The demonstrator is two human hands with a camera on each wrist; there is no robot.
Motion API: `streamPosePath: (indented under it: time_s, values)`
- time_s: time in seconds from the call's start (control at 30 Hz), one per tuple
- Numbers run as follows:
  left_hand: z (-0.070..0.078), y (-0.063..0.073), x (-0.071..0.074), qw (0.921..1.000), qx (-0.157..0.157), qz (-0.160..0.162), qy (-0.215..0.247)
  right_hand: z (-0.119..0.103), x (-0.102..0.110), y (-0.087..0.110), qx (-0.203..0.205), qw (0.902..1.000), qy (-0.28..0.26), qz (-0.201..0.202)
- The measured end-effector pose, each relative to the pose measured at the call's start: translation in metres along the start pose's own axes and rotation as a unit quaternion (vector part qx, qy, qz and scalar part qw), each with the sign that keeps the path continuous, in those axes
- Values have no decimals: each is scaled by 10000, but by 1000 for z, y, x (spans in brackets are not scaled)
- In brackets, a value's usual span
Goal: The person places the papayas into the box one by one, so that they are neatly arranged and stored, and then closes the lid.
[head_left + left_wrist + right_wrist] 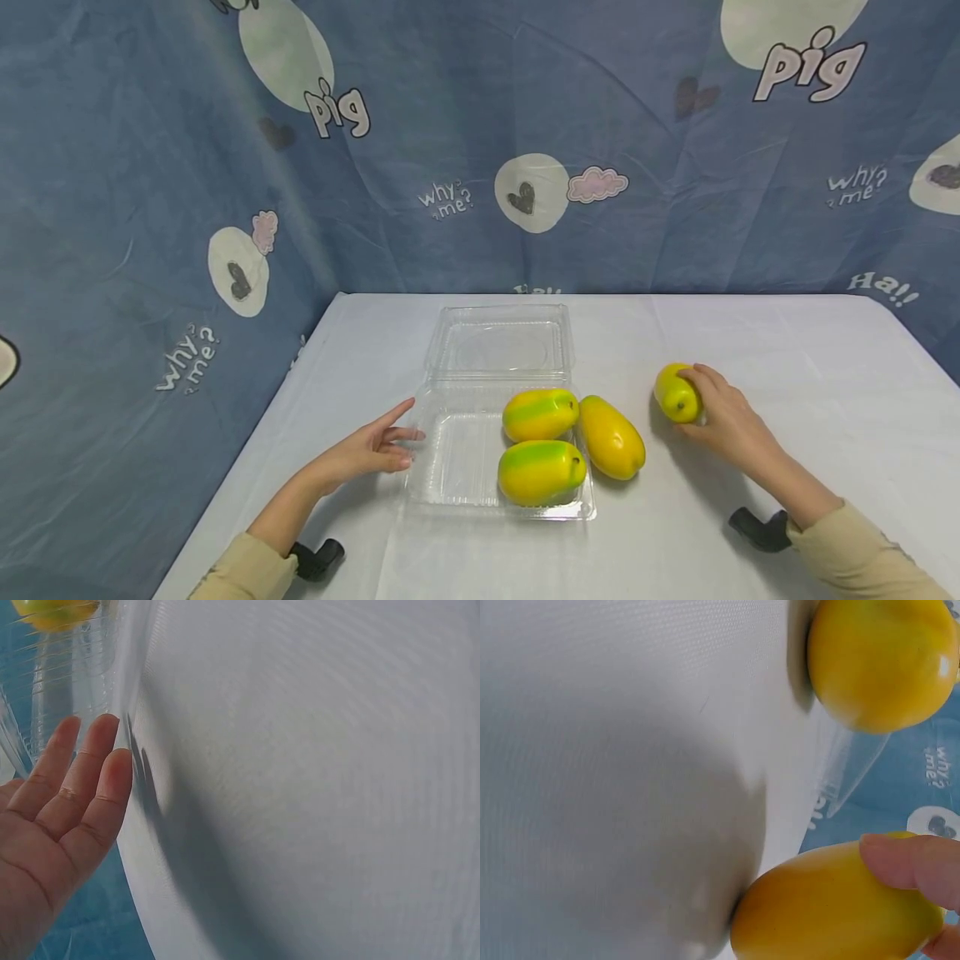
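My right hand (pixel 726 419) grips a yellow papaya (pixel 678 393) on the right of the table, thumb and fingers around its side; the right wrist view shows this papaya (pixel 832 904) close up, its lower end at the cloth. A clear plastic clamshell box (pixel 457 458) lies with its lid (pixel 498 337) folded back. Two yellow-green papayas (pixel 540 414) lie side by side in the right part of its base. Against the box's right side, outside it, rests another papaya (pixel 611 437). By the box's left edge, my left hand (pixel 367 450) hovers with fingers extended, holding nothing.
A white cloth (pixel 825 400) covers the table. Blue printed fabric (pixel 450 100) hangs behind and at the left. A black wrist device (pixel 318 560) sits at the left wrist, and a similar one (pixel 761 530) at the right.
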State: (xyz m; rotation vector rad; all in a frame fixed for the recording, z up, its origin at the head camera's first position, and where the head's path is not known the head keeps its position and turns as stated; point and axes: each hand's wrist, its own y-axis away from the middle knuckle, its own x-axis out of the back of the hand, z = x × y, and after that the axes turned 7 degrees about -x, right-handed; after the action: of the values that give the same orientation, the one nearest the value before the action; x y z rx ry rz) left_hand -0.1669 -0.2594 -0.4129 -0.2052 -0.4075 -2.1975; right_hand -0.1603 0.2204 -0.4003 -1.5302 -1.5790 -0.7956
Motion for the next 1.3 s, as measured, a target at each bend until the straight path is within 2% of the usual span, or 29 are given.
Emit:
streamPosePath:
  time_s: [0.2, 0.4, 0.77, 1.1, 1.3]
  values:
    - [1, -2, -1, 10000, -4, 9, -28, 3, 4, 1, 21, 9994, -33, 333]
    - [0, -5, -1, 10000, 4, 13, 12, 3, 8, 1, -53, 9993, -133, 351]
    - [-1, -5, -2, 10000, -10, 3, 30, -1, 18, 2, -452, 9987, -217, -5]
    - [1, -5, -2, 10000, 26, 8, 13, -8, 28, 5, -567, 9952, -781, -172]
    - [1, -5, -2, 10000, 22, -8, 8, -17, 33, 7, -479, 9927, -1100, -159]
